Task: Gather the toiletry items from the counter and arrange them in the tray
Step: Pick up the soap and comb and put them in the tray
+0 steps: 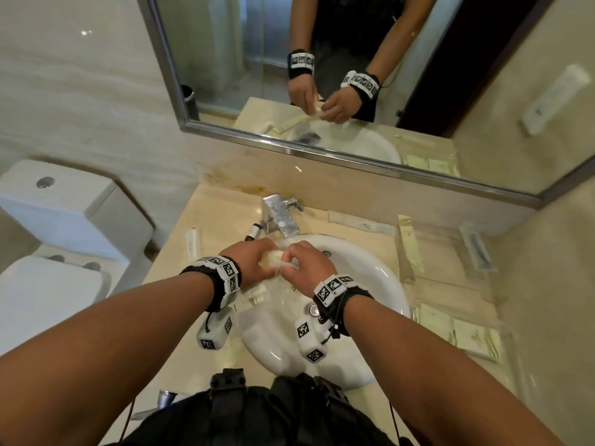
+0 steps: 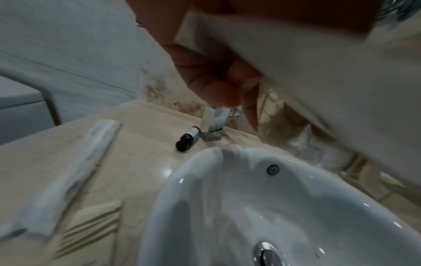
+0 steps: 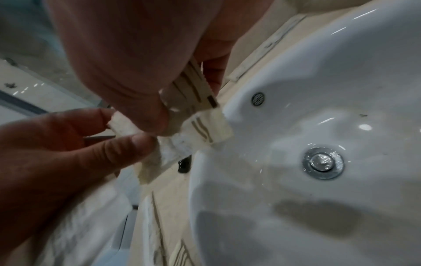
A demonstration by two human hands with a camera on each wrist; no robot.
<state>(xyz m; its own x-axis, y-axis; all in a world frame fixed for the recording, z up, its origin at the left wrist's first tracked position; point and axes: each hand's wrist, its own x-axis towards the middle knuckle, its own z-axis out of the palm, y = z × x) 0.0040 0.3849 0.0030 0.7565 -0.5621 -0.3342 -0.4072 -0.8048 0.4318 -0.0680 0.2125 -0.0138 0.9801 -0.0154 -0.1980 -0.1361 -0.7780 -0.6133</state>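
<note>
Pale marble walls (image 1: 80, 91); a framed mirror (image 1: 225, 59) above the beige desk (image 1: 206, 217); white toilet (image 1: 64, 220) beyond its left edge.

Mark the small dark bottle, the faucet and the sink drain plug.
small dark bottle (image 2: 187, 142): left wrist view, on its dark body.
faucet (image 1: 279, 217): head view, on the spout's top face.
sink drain plug (image 3: 323, 162): right wrist view, on the chrome cap.

Bare forearms end in black fabric wristbands (image 1: 209, 281) ringed with white square-coded marker blocks (image 1: 331, 288); white camera boxes (image 1: 214, 333) hang beneath, thin black cords dangling.
</note>
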